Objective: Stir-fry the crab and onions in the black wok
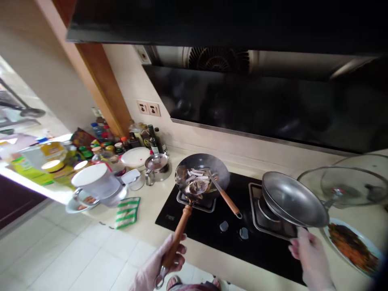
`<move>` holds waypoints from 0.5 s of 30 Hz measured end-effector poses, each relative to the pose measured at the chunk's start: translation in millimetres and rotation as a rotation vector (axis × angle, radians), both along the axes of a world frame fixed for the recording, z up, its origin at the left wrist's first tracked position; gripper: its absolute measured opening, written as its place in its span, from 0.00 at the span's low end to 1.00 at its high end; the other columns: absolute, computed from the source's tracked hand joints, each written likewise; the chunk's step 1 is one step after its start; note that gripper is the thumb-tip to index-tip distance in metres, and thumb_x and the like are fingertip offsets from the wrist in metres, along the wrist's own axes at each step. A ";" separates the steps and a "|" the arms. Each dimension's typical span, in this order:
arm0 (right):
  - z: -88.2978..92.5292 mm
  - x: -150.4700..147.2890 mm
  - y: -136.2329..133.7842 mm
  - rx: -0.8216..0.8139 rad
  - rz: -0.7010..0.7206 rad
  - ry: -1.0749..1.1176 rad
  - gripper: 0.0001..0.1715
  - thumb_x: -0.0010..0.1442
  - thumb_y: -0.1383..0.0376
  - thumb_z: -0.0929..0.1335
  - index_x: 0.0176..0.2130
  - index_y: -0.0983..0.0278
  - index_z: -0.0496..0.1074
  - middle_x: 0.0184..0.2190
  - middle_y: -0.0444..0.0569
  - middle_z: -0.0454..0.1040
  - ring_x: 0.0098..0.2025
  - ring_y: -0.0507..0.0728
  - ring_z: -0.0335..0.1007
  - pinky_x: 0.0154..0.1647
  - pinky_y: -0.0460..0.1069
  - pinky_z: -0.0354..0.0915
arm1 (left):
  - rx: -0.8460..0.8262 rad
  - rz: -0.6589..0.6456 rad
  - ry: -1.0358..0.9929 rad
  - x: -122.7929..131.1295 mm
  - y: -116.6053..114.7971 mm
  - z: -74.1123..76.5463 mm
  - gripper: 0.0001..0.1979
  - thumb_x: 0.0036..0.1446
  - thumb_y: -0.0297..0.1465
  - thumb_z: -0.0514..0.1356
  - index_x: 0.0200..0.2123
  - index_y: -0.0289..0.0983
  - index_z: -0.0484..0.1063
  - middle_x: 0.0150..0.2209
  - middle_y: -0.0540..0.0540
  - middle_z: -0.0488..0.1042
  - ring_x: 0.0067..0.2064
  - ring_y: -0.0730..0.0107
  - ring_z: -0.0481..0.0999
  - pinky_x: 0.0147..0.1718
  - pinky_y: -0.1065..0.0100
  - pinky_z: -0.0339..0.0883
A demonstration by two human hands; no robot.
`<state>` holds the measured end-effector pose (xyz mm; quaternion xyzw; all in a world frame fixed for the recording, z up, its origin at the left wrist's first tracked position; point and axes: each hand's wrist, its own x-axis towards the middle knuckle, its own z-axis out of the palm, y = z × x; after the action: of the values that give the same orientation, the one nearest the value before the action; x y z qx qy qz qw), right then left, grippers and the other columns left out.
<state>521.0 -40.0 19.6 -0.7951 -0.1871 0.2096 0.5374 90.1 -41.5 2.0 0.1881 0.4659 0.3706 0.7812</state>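
My left hand [172, 254] is closed round the wooden handle [178, 230] of a dark wok [206, 161] on the left burner. Steam rises from sliced, dark-edged food [197, 186] in it. A spatula [227, 200] with a wooden handle rests in the wok, its grip hanging over the rim toward the hob. At the right burner, a grey metal frying pan [292, 198] is tilted. Closed fingers of my right hand [309, 250] are at its near edge; the exact hold is partly hidden and slightly blurred.
Glass lids [348, 182] lean behind the pan. A plate of cooked food [353, 246] sits at the right. Bottles [154, 139], a steel pot [157, 167], a white-lidded container [95, 182] and a green-striped cloth [127, 212] occupy the left counter. A black range hood [242, 97] overhangs the hob [206, 226].
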 end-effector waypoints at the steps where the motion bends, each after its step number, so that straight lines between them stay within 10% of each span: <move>1: -3.2 -16.0 2.6 0.007 0.102 -0.012 0.31 0.51 0.42 0.69 0.42 0.62 0.69 0.26 0.46 0.74 0.26 0.58 0.74 0.26 0.51 0.72 | 0.019 -0.010 0.005 1.1 1.6 -2.2 0.28 0.47 0.52 0.66 0.43 0.36 0.75 0.30 0.48 0.73 0.26 0.73 0.72 0.27 0.71 0.64; 7: 6.9 -124.2 72.7 -0.129 0.778 -0.566 0.28 0.59 0.53 0.66 0.56 0.61 0.65 0.50 0.55 0.73 0.50 0.63 0.73 0.46 0.56 0.69 | 0.105 -0.082 0.171 3.5 10.9 -16.3 0.28 0.44 0.53 0.67 0.39 0.35 0.72 0.21 0.56 0.66 0.15 0.82 0.61 0.15 0.75 0.53; 15: -12.3 -145.9 86.7 -0.245 0.815 -0.613 0.21 0.67 0.63 0.57 0.57 0.62 0.61 0.45 0.54 0.77 0.38 0.59 0.78 0.34 0.51 0.66 | 0.081 -0.152 0.301 -5.3 23.9 2.4 0.27 0.40 0.52 0.67 0.33 0.39 0.63 0.19 0.58 0.66 0.13 0.82 0.59 0.10 0.76 0.53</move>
<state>375.1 46.8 7.3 -0.7396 -0.6041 0.1799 0.2361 84.8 -17.6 4.4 0.3076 0.5467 0.2964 0.7201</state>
